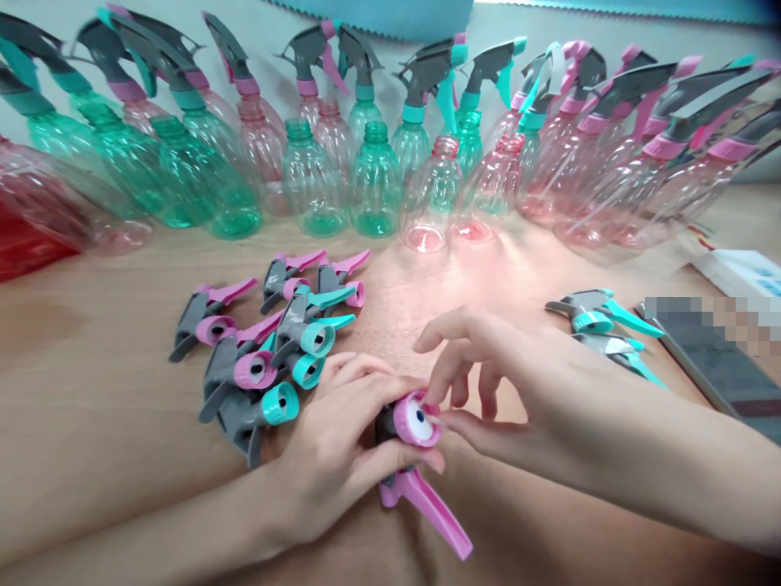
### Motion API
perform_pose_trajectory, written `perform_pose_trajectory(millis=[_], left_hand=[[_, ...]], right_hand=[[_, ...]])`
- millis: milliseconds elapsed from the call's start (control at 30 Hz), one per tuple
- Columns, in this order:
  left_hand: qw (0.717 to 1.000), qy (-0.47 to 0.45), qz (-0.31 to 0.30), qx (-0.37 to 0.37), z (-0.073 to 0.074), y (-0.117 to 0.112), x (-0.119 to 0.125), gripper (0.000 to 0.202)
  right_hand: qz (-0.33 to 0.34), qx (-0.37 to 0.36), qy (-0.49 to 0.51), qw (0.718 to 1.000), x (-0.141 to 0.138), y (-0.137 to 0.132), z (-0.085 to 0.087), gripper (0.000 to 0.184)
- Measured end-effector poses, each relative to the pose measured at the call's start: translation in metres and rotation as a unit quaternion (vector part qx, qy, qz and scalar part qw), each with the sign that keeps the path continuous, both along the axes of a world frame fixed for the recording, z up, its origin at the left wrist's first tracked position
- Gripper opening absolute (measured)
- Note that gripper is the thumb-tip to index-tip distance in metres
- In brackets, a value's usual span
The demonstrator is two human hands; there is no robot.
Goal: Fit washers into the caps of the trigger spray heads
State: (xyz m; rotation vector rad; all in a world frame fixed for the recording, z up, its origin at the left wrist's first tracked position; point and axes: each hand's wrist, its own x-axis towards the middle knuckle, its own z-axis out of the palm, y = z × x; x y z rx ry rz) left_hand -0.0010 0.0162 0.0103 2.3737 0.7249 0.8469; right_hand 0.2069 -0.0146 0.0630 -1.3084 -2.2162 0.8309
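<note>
My left hand (342, 439) is closed around a grey and pink spray trigger head (421, 488), its thumb and fingers on either side of the pink collar. The collar's opening faces up and to the right, showing a white disc (420, 423) with a dark centre. Its pink lever points down toward me. My right hand (488, 374) hovers at the collar's right rim, fingers curled but apart. One fingertip and the thumb come close to the white disc; whether something tiny is between them is blurred. Left of my left hand lies a pile of spray heads (256, 370) with pink or teal collars.
Along the back stand clear green bottles (375, 183) and pink bottles (430, 203), many topped with spray heads. Two teal-collared spray heads (591, 313) lie on the right, beside a dark phone-like slab (713, 358). A white box (741, 273) sits behind it. Something red (30, 236) is far left.
</note>
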Motion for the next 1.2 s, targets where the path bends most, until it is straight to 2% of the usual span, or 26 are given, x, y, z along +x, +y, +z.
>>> perform_pose_trajectory(millis=[300, 500, 633, 867, 1067, 1200], left_hand=[[1.0, -0.003, -0.007, -0.009, -0.002, 0.001, 0.002, 0.03], [1.0, -0.001, -0.007, -0.022, -0.002, 0.001, 0.002, 0.03], [0.999, -0.003, -0.012, -0.032, 0.0, 0.001, 0.002, 0.029], [1.0, -0.008, -0.004, -0.018, -0.003, 0.0, 0.0, 0.03], [0.999, 0.01, -0.02, -0.029, -0.001, 0.001, 0.002, 0.017], [1.0, 0.009, -0.021, -0.02, 0.001, 0.001, 0.003, 0.023]], right_hand=[[-0.009, -0.033, 0.051, 0.998, -0.006, 0.001, -0.006, 0.059], [-0.008, -0.001, 0.023, 1.0, -0.006, 0.001, -0.001, 0.053], [-0.003, -0.013, 0.014, 1.0, 0.0, 0.0, 0.003, 0.053], [-0.001, 0.001, 0.026, 1.0, -0.005, 0.002, -0.002, 0.059], [0.002, -0.026, 0.052, 0.998, -0.01, 0.002, -0.001, 0.055], [0.012, -0.009, 0.007, 1.0, -0.005, 0.001, 0.003, 0.05]])
